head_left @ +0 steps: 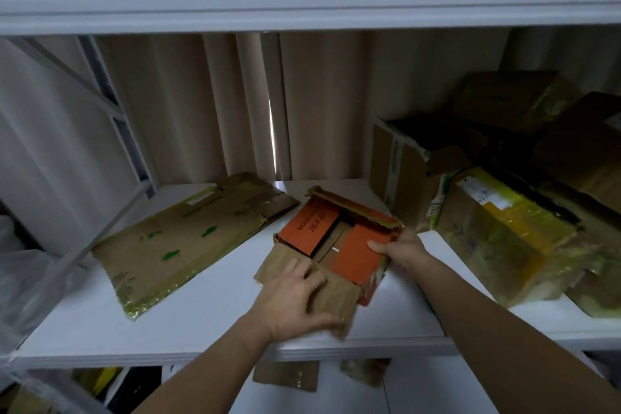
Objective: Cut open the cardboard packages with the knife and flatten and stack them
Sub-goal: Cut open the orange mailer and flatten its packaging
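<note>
orange box [327, 242] lies between both hands, long axis running near-left to far-right | left hand [295, 296] presses near flap, fingers spread | right hand [400, 247] pinches right wall

a storage room: white metal shelves [201, 323] hold many used cardboard boxes [497, 232], with a beige curtain [201, 104] behind.

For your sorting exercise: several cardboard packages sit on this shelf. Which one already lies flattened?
The flattened carton at the left, streaked with yellowish tape, lies flat on the shelf. The orange box under both hands and the boxes on the right still stand up.
</note>
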